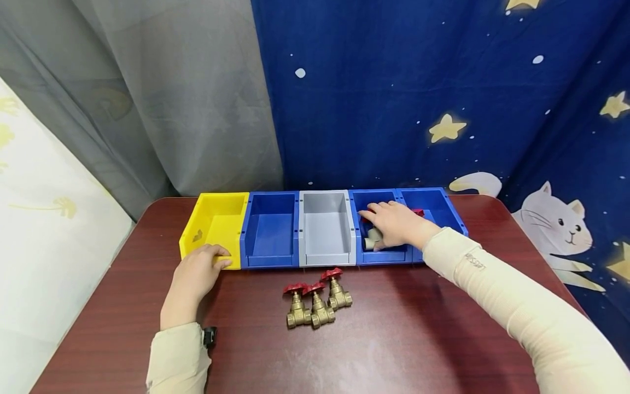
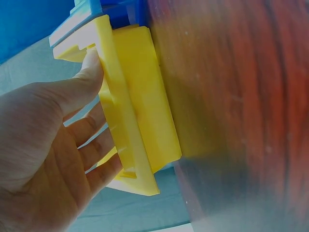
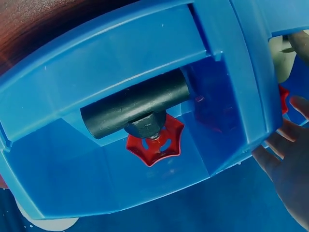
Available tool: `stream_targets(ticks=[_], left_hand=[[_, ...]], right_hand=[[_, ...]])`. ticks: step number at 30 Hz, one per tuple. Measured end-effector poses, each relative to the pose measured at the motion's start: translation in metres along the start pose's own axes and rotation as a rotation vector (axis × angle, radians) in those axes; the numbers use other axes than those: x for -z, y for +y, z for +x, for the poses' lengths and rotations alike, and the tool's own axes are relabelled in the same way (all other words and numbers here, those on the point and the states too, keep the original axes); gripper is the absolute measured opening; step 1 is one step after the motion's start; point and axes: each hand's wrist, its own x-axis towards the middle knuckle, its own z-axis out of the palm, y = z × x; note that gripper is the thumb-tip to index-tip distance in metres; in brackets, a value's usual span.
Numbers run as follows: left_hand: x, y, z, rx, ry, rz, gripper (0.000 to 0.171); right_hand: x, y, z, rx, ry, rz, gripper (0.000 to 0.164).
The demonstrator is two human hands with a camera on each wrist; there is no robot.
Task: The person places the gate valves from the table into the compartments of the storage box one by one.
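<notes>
Beige sleeve point(image 1: 521, 312); pale valve point(image 1: 372, 236) between right fingers point(image 1: 376, 208) and thumb point(image 1: 380, 245).

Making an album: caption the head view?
Left grip on the yellow bin, right grip over a blue bin, three brass valves in front.

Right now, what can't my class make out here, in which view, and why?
Head: most of the dark valve, covered by the right hand and wrist.
Head: the sleeve writing, too small to read surely.
Left wrist: the yellow bin's floor, hidden by its wall.
Right wrist: the rest of the pale fitting, cut off by the right edge.
</notes>
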Motion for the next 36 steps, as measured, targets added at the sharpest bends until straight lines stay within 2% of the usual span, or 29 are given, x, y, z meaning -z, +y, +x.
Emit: stream_targets(ticks=[7, 17, 24, 29, 36], left_hand=[[0.001, 0.0, 0.0, -0.003, 0.001, 0.0, 0.024], [0.001, 0.0, -0.001, -0.015, 0.001, 0.001, 0.022], [0.002, 0.001, 0.0, -0.009, -0.011, -0.003, 0.023], [0.001, 0.0, 0.0, -0.014, -0.006, -0.002, 0.023], [0.001, -0.001, 0.0, -0.025, 0.0, -0.001, 0.022]], right_hand=[[0.003, 0.002, -0.009, -0.014, 0.064, 0.043, 0.081], [0.003, -0.001, -0.029, -0.03, 0.178, 0.051, 0.064], [0.003, -0.009, -0.039, -0.032, 0.24, 0.069, 0.053], [0.002, -0.016, -0.045, -0.015, 0.317, 0.065, 0.048], [-0.001, -0.023, -0.055, -0.043, 0.39, 0.078, 0.045]])
